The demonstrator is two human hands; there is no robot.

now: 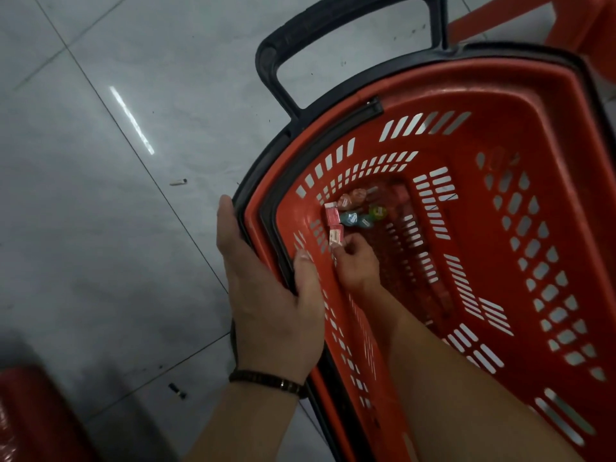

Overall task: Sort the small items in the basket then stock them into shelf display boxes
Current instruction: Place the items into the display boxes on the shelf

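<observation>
A red plastic shopping basket [500, 95] with black rim and black handle [300, 31] stands tilted on the floor. In its bottom corner lie several small wrapped items: a pink packet [332, 215], orange ones [353, 196], a blue one [350, 217] and a green one [378, 213]. My left hand [266, 295] grips the basket's near rim, thumb inside. My right hand [355, 261] reaches into the basket and pinches a small pink packet [336, 235] at its fingertips.
Grey tiled floor [100, 161] lies to the left, with small bits of litter [178, 182]. A red object [23, 418] sits at the bottom left corner, and part of a red stool [533, 25] shows at the top right.
</observation>
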